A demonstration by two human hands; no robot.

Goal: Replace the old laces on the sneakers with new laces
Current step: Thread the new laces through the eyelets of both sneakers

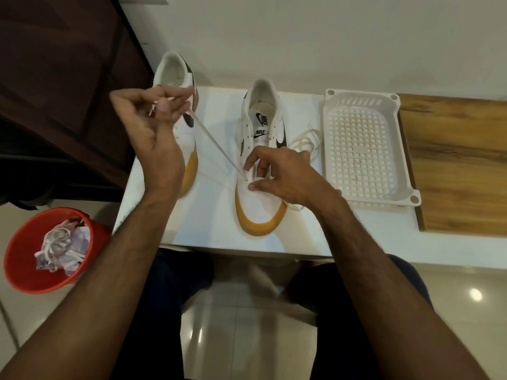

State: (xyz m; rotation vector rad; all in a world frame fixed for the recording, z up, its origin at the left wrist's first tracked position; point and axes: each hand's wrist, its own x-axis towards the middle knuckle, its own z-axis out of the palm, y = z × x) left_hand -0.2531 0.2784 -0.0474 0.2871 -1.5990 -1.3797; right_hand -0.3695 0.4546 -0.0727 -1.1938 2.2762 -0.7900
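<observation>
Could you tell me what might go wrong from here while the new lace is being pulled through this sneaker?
1. The left hand pulls the lace taut up and sideways from a front eyelet; the right hand only steadies the right sneaker, so it might tip or slide.
2. The lace crosses right by the left sneaker, which overhangs the white table edge; a snag could knock it off.
</observation>
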